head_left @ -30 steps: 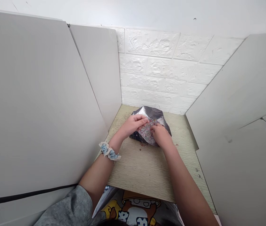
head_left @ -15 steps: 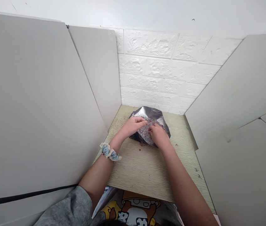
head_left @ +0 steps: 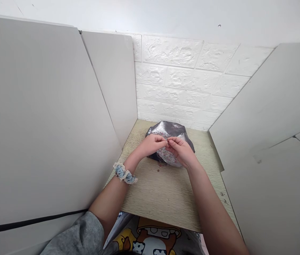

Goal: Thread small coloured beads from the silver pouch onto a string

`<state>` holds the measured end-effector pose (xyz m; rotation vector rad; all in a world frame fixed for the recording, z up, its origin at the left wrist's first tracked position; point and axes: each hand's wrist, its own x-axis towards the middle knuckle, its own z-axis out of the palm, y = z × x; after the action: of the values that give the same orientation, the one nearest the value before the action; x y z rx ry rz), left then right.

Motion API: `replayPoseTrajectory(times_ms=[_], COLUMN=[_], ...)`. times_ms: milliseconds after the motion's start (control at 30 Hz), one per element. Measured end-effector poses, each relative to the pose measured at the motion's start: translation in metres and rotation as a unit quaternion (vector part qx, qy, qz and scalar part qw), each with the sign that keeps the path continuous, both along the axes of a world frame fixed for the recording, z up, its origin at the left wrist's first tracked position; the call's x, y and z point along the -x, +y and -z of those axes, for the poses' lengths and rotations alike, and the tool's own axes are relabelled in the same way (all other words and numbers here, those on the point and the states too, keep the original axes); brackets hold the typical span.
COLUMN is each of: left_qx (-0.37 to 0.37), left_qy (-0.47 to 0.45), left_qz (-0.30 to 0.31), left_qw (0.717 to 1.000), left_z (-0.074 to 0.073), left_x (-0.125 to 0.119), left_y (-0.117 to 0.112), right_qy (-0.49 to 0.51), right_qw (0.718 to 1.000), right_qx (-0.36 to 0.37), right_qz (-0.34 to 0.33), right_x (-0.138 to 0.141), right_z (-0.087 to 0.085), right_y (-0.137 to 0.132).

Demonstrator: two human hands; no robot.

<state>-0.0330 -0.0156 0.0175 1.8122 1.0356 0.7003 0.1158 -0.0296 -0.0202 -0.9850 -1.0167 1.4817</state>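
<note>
A silvery bag [head_left: 163, 126] lies at the back of the wooden board, its mouth spread open around many small pale and pink beads [head_left: 167, 156]. Above the beads, my left hand [head_left: 153, 144] pinches with thumb and forefinger, a blue lace-edged scrunchie [head_left: 125, 173] on its wrist. My right hand [head_left: 181, 150] meets it fingertip to fingertip, also pinched. Something tiny and dark reddish shows between the fingertips, too small to name for certain.
Several stray beads [head_left: 158, 170] lie on the wooden board [head_left: 163, 191] in front of the bag. Two small shiny bits [head_left: 223, 197] sit near its right edge. White panels [head_left: 107, 78] rise at both sides, with a white brick-patterned wall [head_left: 176, 76] behind.
My right hand has lifted out of the beads and turned, bringing its fingertips to those of my left hand. My left hand has stayed nearly in place, its fingers closer together.
</note>
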Motion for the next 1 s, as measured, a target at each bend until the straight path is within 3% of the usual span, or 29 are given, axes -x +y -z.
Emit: replayPoseTrajectory(times_ms=[567, 1000], left_qx=[-0.020, -0.014], left_qy=[-0.029, -0.019], left_qz=[-0.012, -0.018], left_qw=[0.999, 1.000], left_z=[-0.0065, -0.0019], left_x=[0.0000, 0.0008], left_y=[-0.0036, -0.0016], right_qy=[0.082, 0.053], right_qw=[0.997, 0.998], right_qx=[-0.015, -0.030], right_qz=[-0.007, -0.015], right_x=[0.0047, 0.0070], right_z=[-0.0033, -0.0023], right_y=[-0.0037, -0.0036])
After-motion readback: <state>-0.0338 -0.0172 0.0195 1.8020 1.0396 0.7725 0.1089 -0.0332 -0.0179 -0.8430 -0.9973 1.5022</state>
